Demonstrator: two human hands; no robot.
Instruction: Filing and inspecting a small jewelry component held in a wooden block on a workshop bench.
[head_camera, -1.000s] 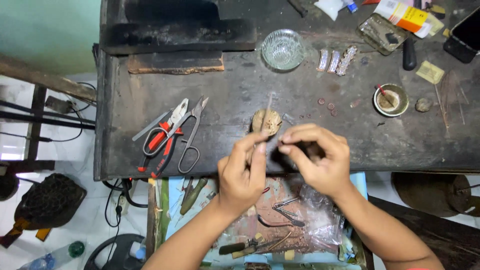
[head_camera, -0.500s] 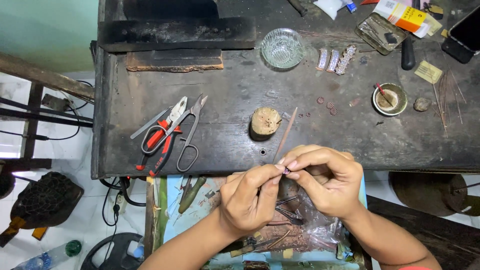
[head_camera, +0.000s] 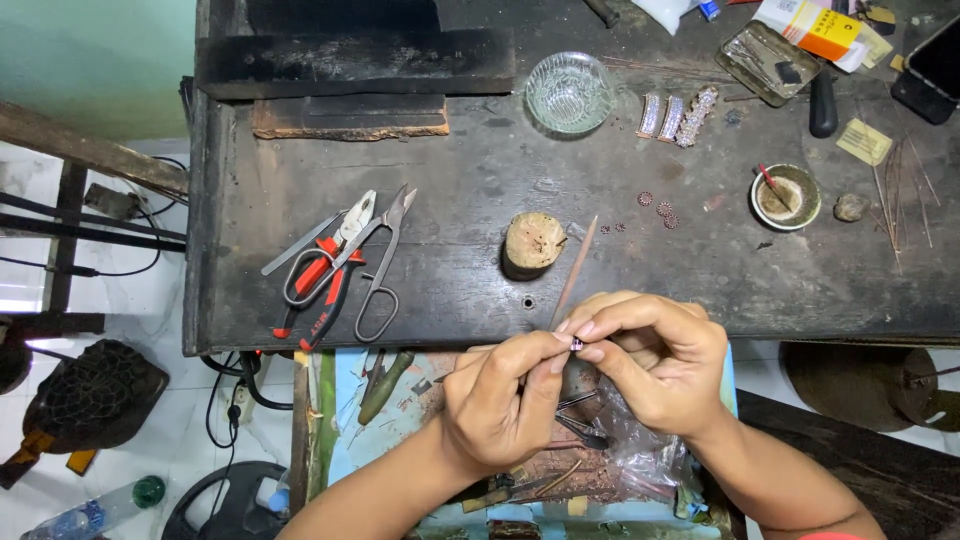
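Both hands (head_camera: 590, 385) seemingly unmoved, pinching tiny bead (head_camera: 577, 344).

Two bare forearms and hands seen from above: the left hand (head_camera: 500, 405) and right hand (head_camera: 655, 360) carry no rings, watch or gloves, the fingernails trimmed short and unpainted. Neither forearm is covered by a sleeve; a sliver of red fabric shows at the right elbow

Even, soft daylight, sharp throughout; the dark workbench (head_camera: 480, 270) stays dim (bright glare off the white floor (head_camera: 40, 290) at left)
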